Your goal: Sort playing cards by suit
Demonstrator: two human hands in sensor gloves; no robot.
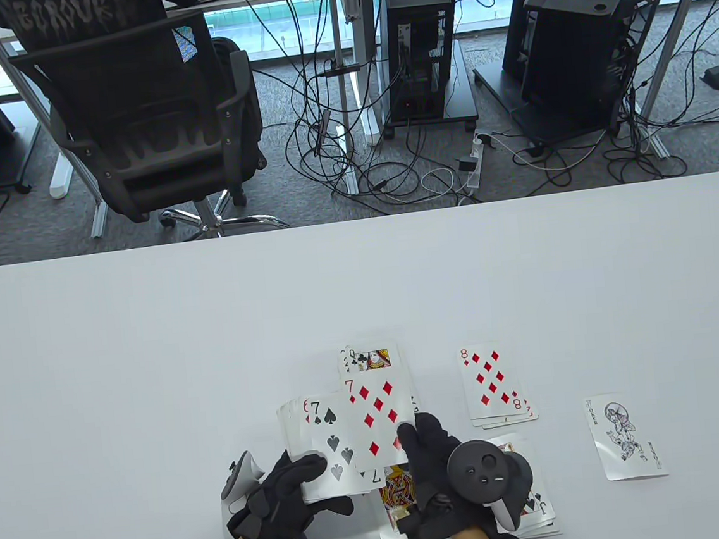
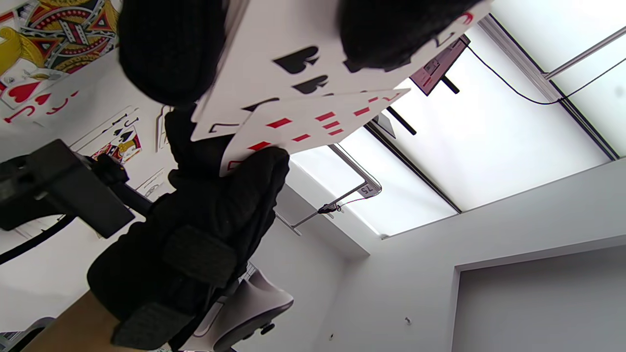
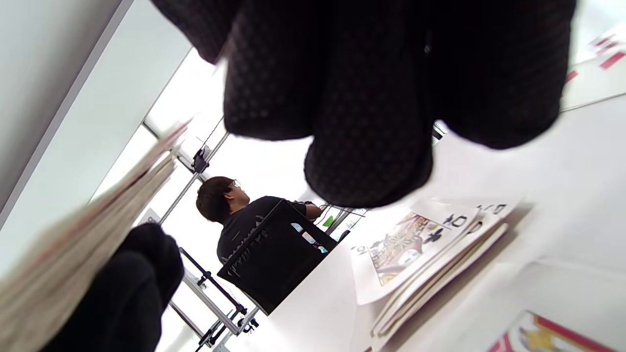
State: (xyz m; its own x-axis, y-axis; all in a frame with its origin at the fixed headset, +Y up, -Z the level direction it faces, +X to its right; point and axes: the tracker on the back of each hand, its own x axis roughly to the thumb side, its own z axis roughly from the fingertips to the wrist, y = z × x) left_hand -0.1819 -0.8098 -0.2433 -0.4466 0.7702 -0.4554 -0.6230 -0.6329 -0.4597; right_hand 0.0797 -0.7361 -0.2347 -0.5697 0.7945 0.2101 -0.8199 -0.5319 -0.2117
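My left hand grips a fanned deck of cards just above the table's near edge, with the seven of spades on its face. My right hand pinches the seven of diamonds at its lower right corner, and the card overlaps the deck's right side. In the left wrist view the seven of spades lies over the seven of diamonds. The right wrist view shows the deck edge-on at the left.
Sorted piles lie on the white table: queen of clubs on one, eight of diamonds on another, jack of hearts and jack of spades under my right hand. A joker lies alone at the right. Behind the table a person sits in an office chair.
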